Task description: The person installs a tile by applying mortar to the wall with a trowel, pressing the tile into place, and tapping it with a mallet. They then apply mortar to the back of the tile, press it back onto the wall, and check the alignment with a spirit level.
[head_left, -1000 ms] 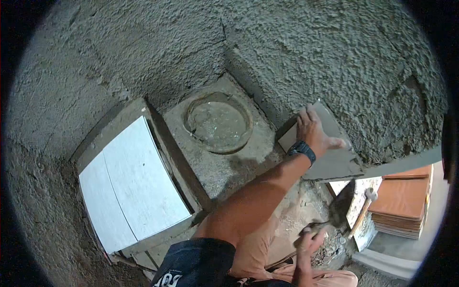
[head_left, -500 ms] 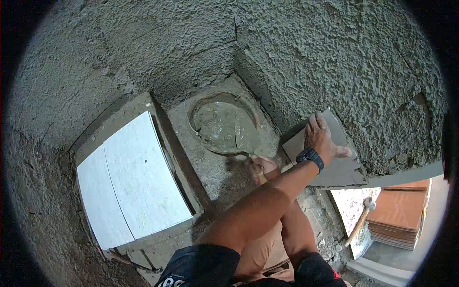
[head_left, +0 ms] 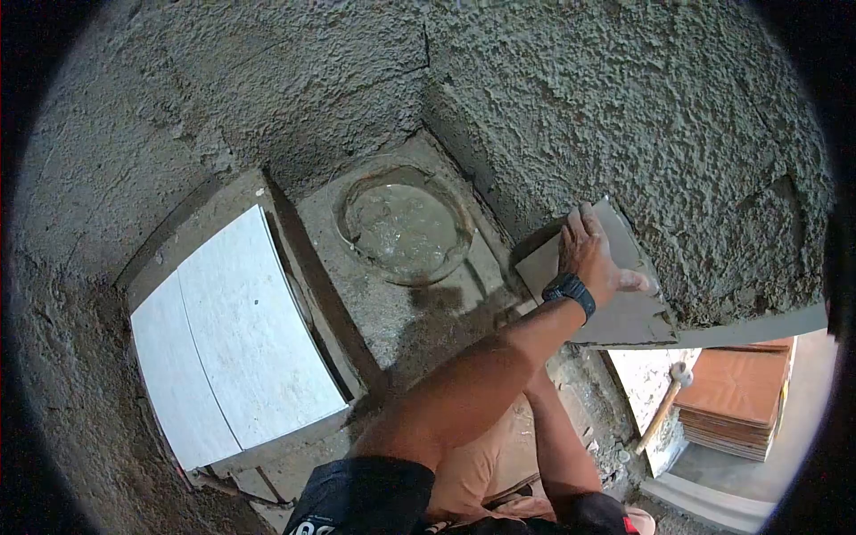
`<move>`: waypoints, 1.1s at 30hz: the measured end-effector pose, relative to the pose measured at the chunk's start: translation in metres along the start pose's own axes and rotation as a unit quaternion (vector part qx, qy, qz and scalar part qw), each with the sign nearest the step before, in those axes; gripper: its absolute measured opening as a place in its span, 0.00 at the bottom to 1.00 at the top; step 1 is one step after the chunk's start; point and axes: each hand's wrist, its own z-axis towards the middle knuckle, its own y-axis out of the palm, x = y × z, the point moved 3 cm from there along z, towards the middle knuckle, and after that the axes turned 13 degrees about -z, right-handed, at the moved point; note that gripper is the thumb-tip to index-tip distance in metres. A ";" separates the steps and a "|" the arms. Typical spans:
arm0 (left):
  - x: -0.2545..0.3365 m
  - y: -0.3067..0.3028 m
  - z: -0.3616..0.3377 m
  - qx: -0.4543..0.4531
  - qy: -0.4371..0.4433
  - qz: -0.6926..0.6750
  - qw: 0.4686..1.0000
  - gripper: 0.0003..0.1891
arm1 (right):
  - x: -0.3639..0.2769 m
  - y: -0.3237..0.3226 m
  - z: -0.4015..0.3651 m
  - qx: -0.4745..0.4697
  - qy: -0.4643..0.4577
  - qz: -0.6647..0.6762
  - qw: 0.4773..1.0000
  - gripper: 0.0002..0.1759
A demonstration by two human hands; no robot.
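My left hand (head_left: 590,259), with a dark watch on its wrist, grips a grey tile (head_left: 615,316) that stands against the rough wall at the right. Its fingers hook over the top edge and the thumb lies at the right edge. My right forearm (head_left: 563,437) passes beneath my left arm, which hides the right hand and its fingers. Left of the tile, a blurred grey shape that looks like a trowel blade (head_left: 487,264) shows beside a round bucket (head_left: 349,242) of wet grey mortar (head_left: 406,227).
White tiles (head_left: 250,330) lie on a raised block at the left. A hammer (head_left: 664,406) rests at the lower right, near a stack of reddish-brown tiles (head_left: 736,388). Rough mortar-coated walls (head_left: 580,107) meet in a corner behind the bucket.
My right hand was at the bucket's near rim with a trowel in the mortar. It has drawn right, behind my left forearm, and the blade is out of the bucket. The left hand keeps its hold.
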 end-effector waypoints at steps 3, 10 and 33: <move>-0.001 -0.001 0.005 -0.037 -0.040 -0.020 0.998 0.75 | 0.015 0.035 0.056 0.047 0.053 -0.091 0.993 0.26; -0.003 0.000 0.006 -0.023 -0.042 -0.011 0.999 0.75 | 0.210 0.180 0.029 0.007 0.028 0.115 0.993 0.34; 0.007 -0.003 0.007 -0.075 -0.096 0.009 0.993 0.79 | -0.005 -0.054 0.062 -0.119 0.013 -0.507 0.854 0.30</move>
